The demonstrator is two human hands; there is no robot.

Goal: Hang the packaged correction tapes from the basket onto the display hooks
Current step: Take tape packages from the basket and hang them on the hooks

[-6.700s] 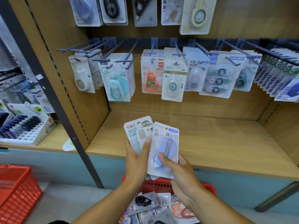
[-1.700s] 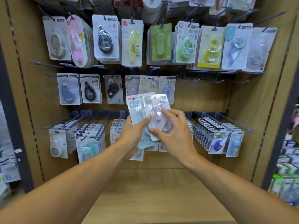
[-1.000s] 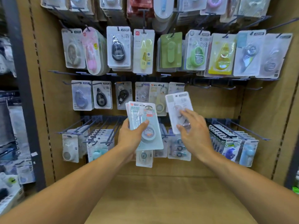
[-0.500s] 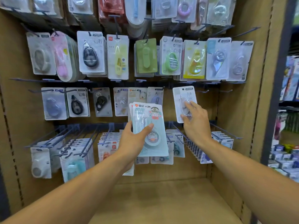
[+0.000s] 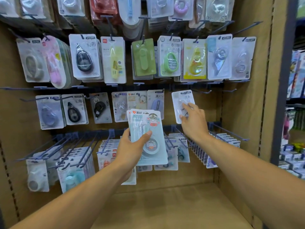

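Hanging in progress, middle row, right end.

I see the right hand (image 5: 192,120) pinching a white pack (image 5: 179,103) tilted at the rail; left hand (image 5: 132,146) fingers clamp the spare packs (image 5: 148,129). Basket out of view. Risk: tilted hang-hole misses the hook (image 5: 203,92), pack drops.

Brown pegboard back panel (image 5: 239,109); bare wooden shelf (image 5: 173,207) below. Dark metal upright (image 5: 283,83) at right; blurred stocked shelves (image 5: 295,146) beyond it.

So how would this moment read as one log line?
left hand: holds packet stack | right hand: white packet at middle-row hook | basket: unseen
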